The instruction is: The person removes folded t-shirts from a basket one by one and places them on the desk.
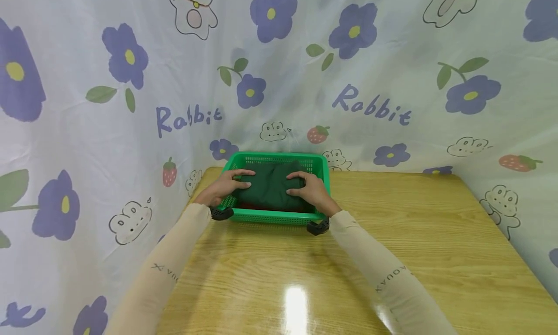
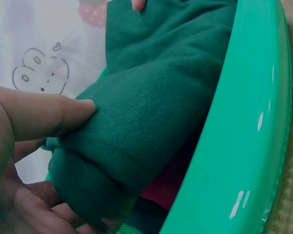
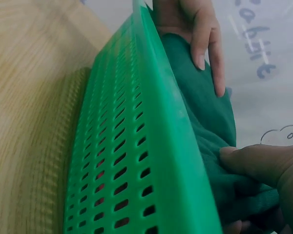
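A folded dark green cloth lies in a green plastic basket. My left hand grips its left end, thumb on top and the other fingers curled beneath, as the left wrist view shows. At the opposite end my right hand holds the cloth, its thumb pressing on the upper face and its fingers partly hidden below. Under the green cloth, a strip of red fabric shows along the basket's near wall. Both wrists are over the basket's near side.
The basket stands at the back left of a wooden table, close to a patterned curtain that hangs behind and on both sides. Its perforated wall rises beside the cloth. Light reflects off the table's near part.
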